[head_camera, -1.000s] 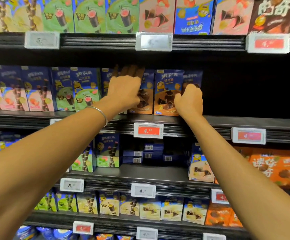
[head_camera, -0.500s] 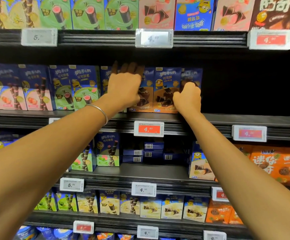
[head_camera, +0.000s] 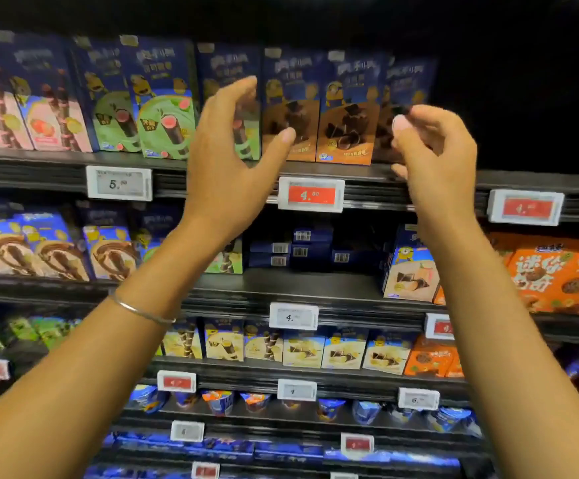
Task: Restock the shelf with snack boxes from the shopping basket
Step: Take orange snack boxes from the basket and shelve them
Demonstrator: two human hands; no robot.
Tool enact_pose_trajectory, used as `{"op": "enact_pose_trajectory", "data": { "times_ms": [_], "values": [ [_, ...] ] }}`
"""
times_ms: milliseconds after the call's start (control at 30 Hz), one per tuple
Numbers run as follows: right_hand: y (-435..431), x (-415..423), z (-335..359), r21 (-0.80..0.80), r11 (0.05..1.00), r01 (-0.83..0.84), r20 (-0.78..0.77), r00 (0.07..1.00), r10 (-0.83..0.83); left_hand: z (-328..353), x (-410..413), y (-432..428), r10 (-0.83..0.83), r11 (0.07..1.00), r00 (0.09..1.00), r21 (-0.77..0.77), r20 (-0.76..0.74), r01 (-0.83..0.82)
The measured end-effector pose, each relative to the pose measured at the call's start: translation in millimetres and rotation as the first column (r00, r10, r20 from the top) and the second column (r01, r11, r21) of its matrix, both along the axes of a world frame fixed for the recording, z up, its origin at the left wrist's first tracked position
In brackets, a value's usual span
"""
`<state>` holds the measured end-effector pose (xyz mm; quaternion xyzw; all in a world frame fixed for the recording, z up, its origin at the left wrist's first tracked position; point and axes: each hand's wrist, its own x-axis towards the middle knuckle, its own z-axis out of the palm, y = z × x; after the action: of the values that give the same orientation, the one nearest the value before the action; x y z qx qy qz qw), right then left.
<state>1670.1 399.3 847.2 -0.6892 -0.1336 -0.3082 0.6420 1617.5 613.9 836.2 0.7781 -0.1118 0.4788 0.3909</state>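
Three blue-and-brown chocolate snack boxes (head_camera: 345, 108) stand upright side by side on the upper shelf (head_camera: 367, 174). My left hand (head_camera: 233, 153) hovers in front of them with fingers spread and relaxed, holding nothing. To the right, my right hand (head_camera: 433, 150) is raised in front of the rightmost chocolate box (head_camera: 407, 88), fingers loosely curled and empty. Neither hand touches a box. The shopping basket is out of view.
Green and pink boxes (head_camera: 157, 105) fill the same shelf to the left; to the right of the chocolate boxes it is dark. A red price tag (head_camera: 310, 194) hangs on the shelf edge. Lower shelves hold flat blue boxes (head_camera: 302, 247), orange boxes (head_camera: 557, 274) and yellow boxes (head_camera: 343, 350).
Both hands have let go of the chocolate boxes and pulled back from the shelf toward me. The camera has tilted downward, so the shelf sits higher in view.
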Motion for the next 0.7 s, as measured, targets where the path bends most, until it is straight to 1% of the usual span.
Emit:
{"op": "enact_pose_trajectory", "data": {
  "times_ms": [67, 133, 200, 267, 333, 400, 433, 467, 500, 533, 567, 633, 700],
  "values": [
    [-4, -28, -32, 0.094, 0.994, -0.062, -0.001, 0.998, 0.062, -37, -24, -2, -0.108, 0.979, 0.994, -0.168, 0.035, 0.113],
    [-6, -53, -75, 0.154, 0.981, -0.115, -0.058, 0.990, 0.125, -84, -47, -5, -0.233, 0.914, 0.972, -0.334, 0.030, 0.230],
    [-7, -74, -132, 0.159, 0.980, -0.118, -0.201, 0.968, 0.149, -143, -66, -10, -0.352, 0.839, 0.934, -0.464, -0.059, 0.286],
    [-7, -91, -197, 0.119, 0.988, -0.095, -0.409, 0.903, 0.136, -211, -86, -16, -0.458, 0.771, 0.860, -0.582, -0.227, 0.257],
    [-9, -107, -264, 0.083, 0.995, -0.062, -0.596, 0.796, 0.100, -283, -104, -20, -0.543, 0.727, 0.719, -0.671, -0.435, 0.144],
    [-16, -124, -325, 0.067, 0.997, -0.026, -0.753, 0.654, 0.067, -349, -119, -22, -0.582, 0.709, 0.536, -0.705, -0.611, -0.034],
    [-20, -132, -351, 0.068, 0.998, -0.006, -0.818, 0.572, 0.059, -376, -126, -23, -0.609, 0.682, 0.434, -0.718, -0.663, -0.140],
    [-23, -141, -375, 0.070, 0.997, 0.011, -0.870, 0.490, 0.055, -399, -131, -24, -0.646, 0.641, 0.340, -0.727, -0.684, -0.245],
    [-27, -150, -396, 0.072, 0.997, 0.028, -0.907, 0.418, 0.054, -419, -135, -25, -0.677, 0.601, 0.268, -0.725, -0.685, -0.336],
    [-31, -157, -418, 0.068, 0.997, 0.046, -0.933, 0.357, 0.047, -437, -138, -25, -0.693, 0.576, 0.221, -0.711, -0.687, -0.403],
    [-35, -162, -440, 0.056, 0.996, 0.064, -0.951, 0.307, 0.034, -456, -140, -27, -0.695, 0.560, 0.201, -0.695, -0.691, -0.451],
    [-44, -170, -489, 0.035, 0.997, 0.070, -0.972, 0.233, 0.018, -496, -147, -33, -0.683, 0.535, 0.205, -0.672, -0.701, -0.513],
    [-51, -173, -544, 0.024, 0.999, 0.035, -0.986, 0.164, 0.018, -541, -148, -40, -0.679, 0.510, 0.207, -0.655, -0.705, -0.558]
  ]
}}
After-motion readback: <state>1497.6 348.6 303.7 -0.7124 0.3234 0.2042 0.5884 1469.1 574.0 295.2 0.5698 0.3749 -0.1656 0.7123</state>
